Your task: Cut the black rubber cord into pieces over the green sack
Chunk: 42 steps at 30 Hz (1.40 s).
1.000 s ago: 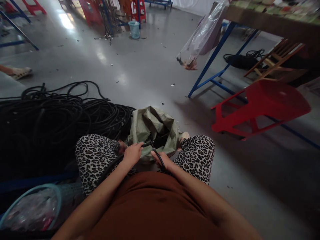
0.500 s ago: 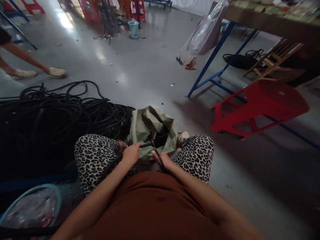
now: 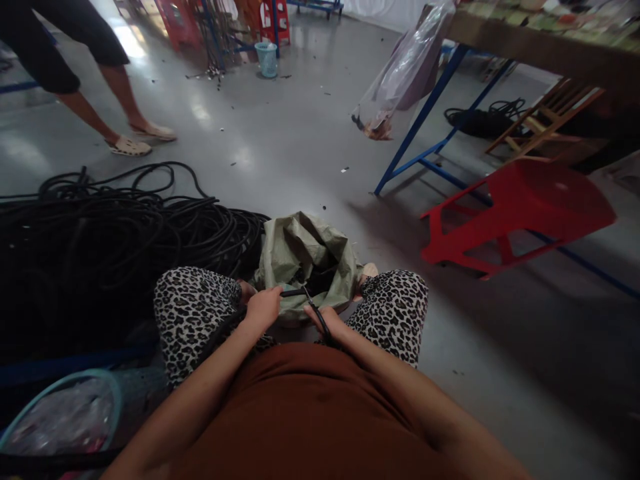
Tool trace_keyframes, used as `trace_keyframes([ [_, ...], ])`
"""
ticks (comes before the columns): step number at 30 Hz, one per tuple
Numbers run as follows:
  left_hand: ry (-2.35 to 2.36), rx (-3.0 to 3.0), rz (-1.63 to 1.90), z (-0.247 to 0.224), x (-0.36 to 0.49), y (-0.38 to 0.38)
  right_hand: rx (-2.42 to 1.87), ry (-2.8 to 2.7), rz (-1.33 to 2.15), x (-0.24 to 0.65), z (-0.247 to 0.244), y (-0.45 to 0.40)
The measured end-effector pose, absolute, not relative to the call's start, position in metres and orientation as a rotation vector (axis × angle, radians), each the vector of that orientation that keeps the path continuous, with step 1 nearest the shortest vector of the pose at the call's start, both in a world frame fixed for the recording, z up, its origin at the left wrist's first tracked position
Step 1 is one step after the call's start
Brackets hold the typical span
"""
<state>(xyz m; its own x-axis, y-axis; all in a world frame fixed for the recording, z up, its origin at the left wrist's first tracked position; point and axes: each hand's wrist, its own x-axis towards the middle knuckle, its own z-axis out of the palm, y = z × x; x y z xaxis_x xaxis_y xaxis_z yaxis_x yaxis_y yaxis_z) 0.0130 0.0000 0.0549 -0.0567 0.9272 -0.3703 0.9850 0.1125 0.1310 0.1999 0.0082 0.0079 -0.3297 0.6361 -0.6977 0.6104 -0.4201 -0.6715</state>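
My left hand is closed around a black rubber cord, whose end sticks out to the right over the sack. In my right hand is a pair of scissors with black handles, its blades at the tip of the cord. Below both hands a greenish woven sack stands with its mouth spread wide between my feet. Dark pieces lie inside it, too shadowed to make out. The rest of the cord runs back from my left hand along my leg.
A big heap of black cord lies at the left. A teal basket of plastic bags is near my left side. At the right are a red stool and a blue-legged table with a hanging plastic bag. A person's legs are beyond the heap.
The scissor blades, apart around the cord before, now look closer together. The cord's end appears shorter. The person at the far left has stepped to the right.
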Motion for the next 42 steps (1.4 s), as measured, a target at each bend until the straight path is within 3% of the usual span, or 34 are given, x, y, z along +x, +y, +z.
trace_keyframes([
  [11,2.088,1.825,-0.119,0.055,0.007,-0.001,-1.898,-1.481,1.925,0.199,-0.002,0.013],
  [18,2.067,1.8,0.011,0.061,0.007,0.0,-1.67,-1.338,2.186,0.197,0.002,0.012],
  [35,2.047,1.79,-0.085,0.067,0.017,-0.002,-1.683,-1.366,2.172,0.195,0.001,0.016],
  [42,2.027,1.818,-0.169,0.069,0.018,-0.002,-1.726,-1.448,2.122,0.195,0.022,0.018],
])
